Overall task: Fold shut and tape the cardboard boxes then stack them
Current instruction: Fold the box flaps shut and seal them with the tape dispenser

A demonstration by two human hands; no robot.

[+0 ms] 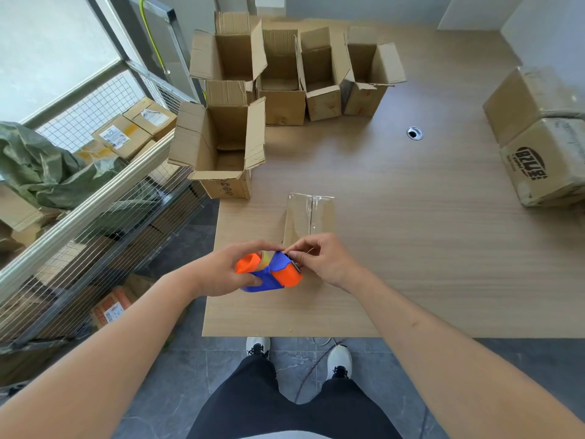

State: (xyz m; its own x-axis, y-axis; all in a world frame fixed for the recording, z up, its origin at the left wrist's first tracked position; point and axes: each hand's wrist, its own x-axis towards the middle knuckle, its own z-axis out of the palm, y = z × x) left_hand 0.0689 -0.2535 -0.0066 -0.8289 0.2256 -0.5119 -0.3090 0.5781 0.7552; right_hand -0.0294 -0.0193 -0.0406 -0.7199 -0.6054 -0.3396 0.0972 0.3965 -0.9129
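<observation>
Gripping the blue-and-orange tape dispenser (269, 271) with curled fingers, the left hand (221, 270) held it above the near edge of the wooden table (411, 217). The right hand (326, 259) pinched at the dispenser's serrated blade end. Just behind it lay a closed, taped cardboard box (310, 218). Five open boxes (221, 147) stood far left; two sealed boxes (538, 137) sat stacked at the right.

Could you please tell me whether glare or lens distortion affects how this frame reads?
Head view: glare streaks the clear tape on the closed box; wide-angle distortion bows the table edge and stretches both forearms; the tape dispenser and both hands stay sharp.
</observation>
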